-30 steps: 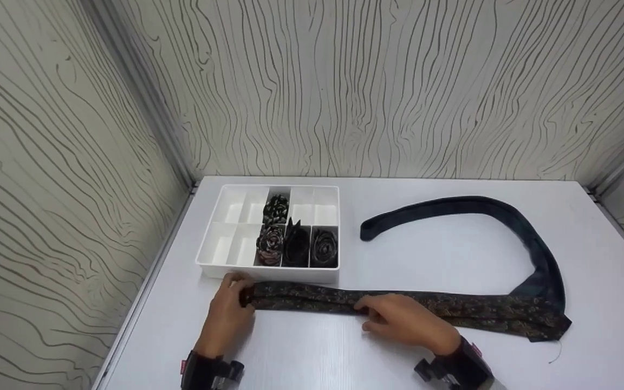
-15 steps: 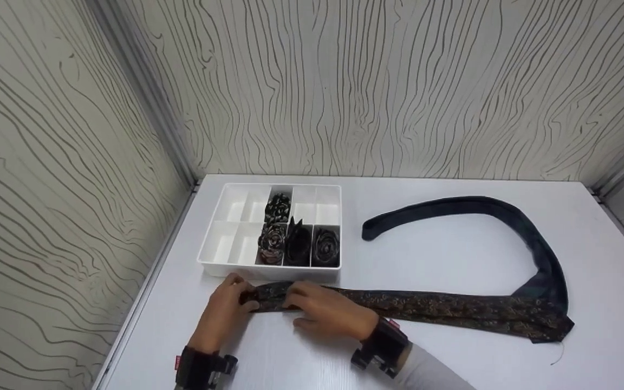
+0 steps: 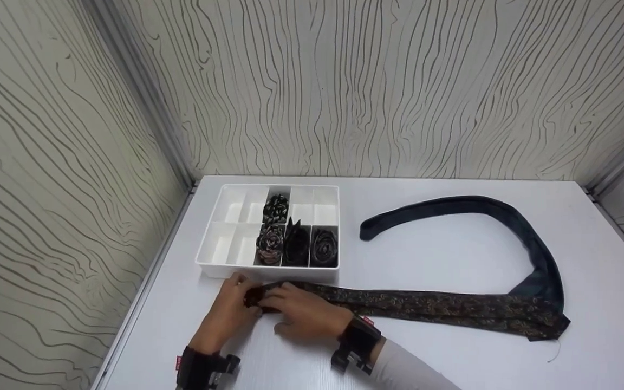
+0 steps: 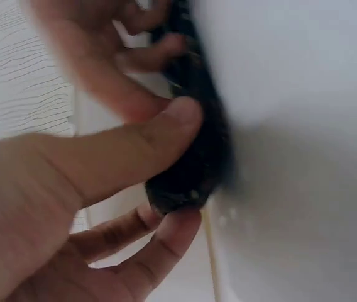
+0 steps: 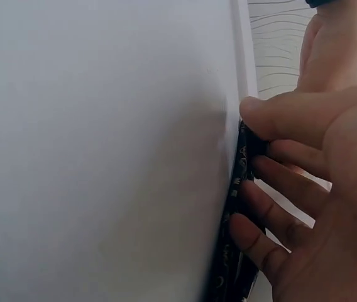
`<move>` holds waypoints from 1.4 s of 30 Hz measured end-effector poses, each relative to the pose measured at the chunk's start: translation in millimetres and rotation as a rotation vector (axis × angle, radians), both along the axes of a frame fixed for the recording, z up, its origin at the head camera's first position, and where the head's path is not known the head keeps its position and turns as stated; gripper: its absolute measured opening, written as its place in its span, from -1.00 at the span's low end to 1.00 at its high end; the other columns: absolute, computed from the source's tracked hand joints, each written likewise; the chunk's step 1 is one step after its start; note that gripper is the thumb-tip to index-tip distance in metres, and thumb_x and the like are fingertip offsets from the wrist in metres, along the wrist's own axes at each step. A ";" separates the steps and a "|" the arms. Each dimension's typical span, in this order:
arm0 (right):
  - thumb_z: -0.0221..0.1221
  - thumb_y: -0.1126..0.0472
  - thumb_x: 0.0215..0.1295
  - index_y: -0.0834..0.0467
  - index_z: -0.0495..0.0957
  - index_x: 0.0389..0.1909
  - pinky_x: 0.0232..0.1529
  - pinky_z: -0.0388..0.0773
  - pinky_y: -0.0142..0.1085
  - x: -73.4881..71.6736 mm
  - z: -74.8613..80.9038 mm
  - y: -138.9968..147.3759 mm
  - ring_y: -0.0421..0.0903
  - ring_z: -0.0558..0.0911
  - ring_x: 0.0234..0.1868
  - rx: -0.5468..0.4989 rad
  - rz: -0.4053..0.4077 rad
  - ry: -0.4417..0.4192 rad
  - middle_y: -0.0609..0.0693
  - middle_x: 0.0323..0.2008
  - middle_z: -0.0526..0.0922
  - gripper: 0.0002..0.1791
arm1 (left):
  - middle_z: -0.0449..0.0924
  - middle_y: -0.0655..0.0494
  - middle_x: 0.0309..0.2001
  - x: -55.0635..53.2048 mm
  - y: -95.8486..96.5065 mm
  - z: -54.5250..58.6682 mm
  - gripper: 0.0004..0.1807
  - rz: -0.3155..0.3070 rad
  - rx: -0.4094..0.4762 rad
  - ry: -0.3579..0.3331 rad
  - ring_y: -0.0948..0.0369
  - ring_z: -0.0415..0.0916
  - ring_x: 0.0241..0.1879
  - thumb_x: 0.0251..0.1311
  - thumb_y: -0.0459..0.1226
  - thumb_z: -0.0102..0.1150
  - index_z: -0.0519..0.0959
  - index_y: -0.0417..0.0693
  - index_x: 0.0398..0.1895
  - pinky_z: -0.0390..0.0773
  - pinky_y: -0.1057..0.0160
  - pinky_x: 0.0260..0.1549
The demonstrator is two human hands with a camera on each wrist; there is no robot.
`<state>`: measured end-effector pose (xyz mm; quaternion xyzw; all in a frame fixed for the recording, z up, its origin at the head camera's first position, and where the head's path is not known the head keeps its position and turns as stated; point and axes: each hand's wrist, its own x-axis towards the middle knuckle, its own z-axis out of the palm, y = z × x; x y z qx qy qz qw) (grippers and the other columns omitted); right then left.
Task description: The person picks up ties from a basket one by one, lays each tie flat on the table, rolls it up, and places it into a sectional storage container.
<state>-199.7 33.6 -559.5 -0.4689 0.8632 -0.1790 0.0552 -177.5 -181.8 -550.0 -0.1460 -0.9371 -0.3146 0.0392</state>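
A dark patterned necktie (image 3: 431,304) lies stretched across the table, its left end gathered into a small roll. My left hand (image 3: 229,309) pinches that roll between thumb and fingers; in the left wrist view the thumb presses on top of the dark roll (image 4: 194,148). Close beside it, my right hand (image 3: 309,313) holds the same necktie just right of the roll. The right wrist view has its thumb and fingers along the fabric (image 5: 232,207). Fingers partly hide the roll in the head view.
Just behind the hands stands a white divided tray (image 3: 274,269); several of its compartments hold rolled ties (image 3: 324,247), others are bare. A dark blue-green necktie (image 3: 480,205) curves over the table's right side, one end under the patterned one. Patterned panels (image 3: 323,92) wall the table.
My right hand has slid left along the necktie, from its middle up to the roll. My left hand has stayed at the left end. The tray and the other necktie have not moved.
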 end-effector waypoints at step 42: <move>0.42 0.22 0.32 0.09 0.62 0.02 -0.06 0.63 -0.43 0.9 -11.3 -3.2 -0.32 0.64 -0.18 -0.375 -0.306 -0.376 -0.11 -0.18 0.73 -0.71 | 0.69 0.08 -0.11 4.8 5.6 1.5 -0.60 -0.173 0.059 -0.026 0.08 0.57 -0.03 -0.10 -0.58 0.50 0.65 -0.10 -0.17 0.61 0.07 0.02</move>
